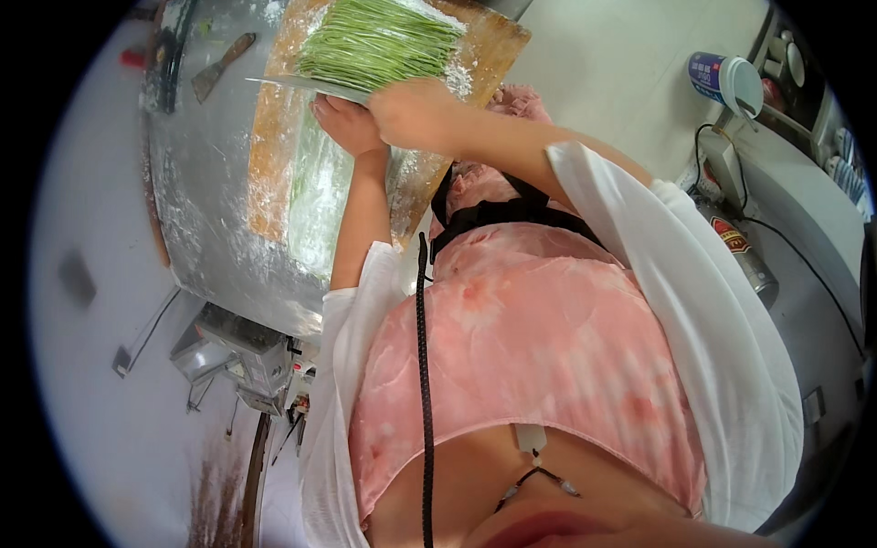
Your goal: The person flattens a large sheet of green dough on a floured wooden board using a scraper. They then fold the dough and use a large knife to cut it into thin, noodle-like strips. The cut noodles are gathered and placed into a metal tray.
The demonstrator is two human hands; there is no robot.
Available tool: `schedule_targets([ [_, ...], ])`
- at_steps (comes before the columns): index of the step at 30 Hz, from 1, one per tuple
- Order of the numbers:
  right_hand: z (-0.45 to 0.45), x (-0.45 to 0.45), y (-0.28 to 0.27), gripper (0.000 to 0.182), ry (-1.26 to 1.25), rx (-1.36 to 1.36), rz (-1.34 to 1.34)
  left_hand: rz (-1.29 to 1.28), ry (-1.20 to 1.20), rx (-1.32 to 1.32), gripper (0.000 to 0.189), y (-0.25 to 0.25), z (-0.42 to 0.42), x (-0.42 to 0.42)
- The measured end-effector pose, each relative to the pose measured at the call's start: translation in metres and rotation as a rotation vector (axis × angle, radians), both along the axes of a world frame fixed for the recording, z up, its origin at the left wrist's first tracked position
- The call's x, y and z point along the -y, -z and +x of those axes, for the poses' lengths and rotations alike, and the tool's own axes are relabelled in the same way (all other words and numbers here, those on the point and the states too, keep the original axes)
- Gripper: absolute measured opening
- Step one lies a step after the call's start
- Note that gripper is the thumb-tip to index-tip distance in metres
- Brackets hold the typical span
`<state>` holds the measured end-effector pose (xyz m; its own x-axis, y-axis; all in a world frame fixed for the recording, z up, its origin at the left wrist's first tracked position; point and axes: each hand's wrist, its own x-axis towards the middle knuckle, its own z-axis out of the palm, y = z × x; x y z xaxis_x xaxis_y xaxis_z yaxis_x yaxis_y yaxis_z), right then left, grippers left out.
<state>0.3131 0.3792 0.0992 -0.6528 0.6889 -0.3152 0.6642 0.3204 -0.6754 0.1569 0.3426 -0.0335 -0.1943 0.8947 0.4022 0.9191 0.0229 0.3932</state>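
My right hand is closed around the handle end of a wide-bladed knife. The blade lies across a floured wooden board, pointing left. My left hand rests palm down on a folded, floured sheet of green dough, its fingertips close against the near side of the blade. Beyond the blade lies a wide row of thin green cut noodles dusted with flour. The cutting edge and the handle under my fist are hidden.
The board lies on a flour-dusted metal worktop. A wooden-handled scraper lies at its upper left. A plastic bucket, a cable and a metal canister stand at the right. A metal machine is at the lower left.
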Motion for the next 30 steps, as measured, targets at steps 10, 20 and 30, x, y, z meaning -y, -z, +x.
schedule_targets([
  [10,0.042,0.031,0.002,0.020,0.008,0.099,-0.051,0.039,-0.013,-0.038,0.048,-0.006,0.004,0.005],
  [20,0.016,0.024,0.019,0.018,0.055,0.032,0.018,-0.050,-0.032,-0.043,0.038,-0.008,0.002,0.005],
  [30,0.014,-0.001,0.020,0.019,0.046,0.058,0.065,0.015,-0.059,-0.022,0.023,0.001,0.003,0.004],
])
